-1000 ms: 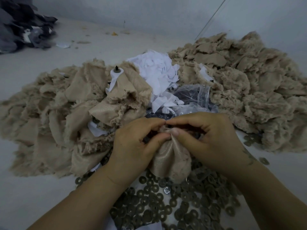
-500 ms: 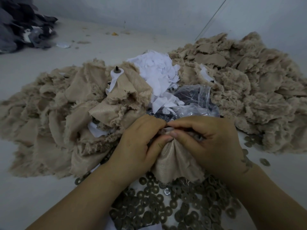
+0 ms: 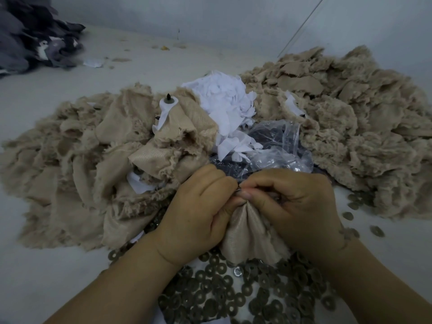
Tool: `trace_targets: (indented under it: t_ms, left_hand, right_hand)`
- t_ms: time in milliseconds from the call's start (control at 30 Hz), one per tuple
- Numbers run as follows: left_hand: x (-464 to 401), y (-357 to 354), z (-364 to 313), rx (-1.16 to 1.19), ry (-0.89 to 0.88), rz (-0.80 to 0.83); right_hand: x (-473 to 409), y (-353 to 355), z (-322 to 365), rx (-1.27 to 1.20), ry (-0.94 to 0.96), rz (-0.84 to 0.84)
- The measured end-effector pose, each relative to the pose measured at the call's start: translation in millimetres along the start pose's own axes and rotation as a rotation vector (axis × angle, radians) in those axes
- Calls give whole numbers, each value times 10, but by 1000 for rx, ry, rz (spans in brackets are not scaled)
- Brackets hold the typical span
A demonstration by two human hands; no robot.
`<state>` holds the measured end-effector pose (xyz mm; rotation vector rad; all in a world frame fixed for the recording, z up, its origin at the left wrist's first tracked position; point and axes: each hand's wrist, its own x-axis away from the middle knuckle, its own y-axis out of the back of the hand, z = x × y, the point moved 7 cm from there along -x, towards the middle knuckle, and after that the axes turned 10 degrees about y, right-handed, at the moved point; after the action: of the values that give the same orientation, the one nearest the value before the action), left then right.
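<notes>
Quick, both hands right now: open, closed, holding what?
Left hand: closed, pinching the beige fabric piece at its top.
Right hand: closed, pinching the same piece.

Beige fabric piece (image 3: pixel 252 232), grey-brown washers (image 3: pixel 233 298)

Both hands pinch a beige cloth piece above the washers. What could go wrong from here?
1. The left hand and right hand pinch the cloth piece only at its top; if a grip slips, the cloth may drop among the washers heaped below.
2. The plastic bag lies just behind the knuckles; a jerk forward could spill its dark contents.
</notes>
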<state>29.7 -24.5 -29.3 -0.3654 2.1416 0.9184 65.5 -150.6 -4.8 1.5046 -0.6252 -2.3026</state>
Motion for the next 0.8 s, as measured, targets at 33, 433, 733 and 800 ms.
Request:
trace_targets:
  t_ms: [33, 433, 733, 800]
  left_hand:
    - [3, -1, -3, -7, -7, -8]
    - [-12, -38, 42, -77, 160, 11]
    - [-314, 512, -79, -120, 73, -282]
    - [-445, 541, 165, -179, 146, -282]
  right_hand:
    - [4, -1, -3, 4, -8, 3]
    - [-11, 42, -81, 116, -91, -11]
    - [-40, 120, -139, 144, -170, -2]
    - [-12, 85, -216, 222, -207, 88]
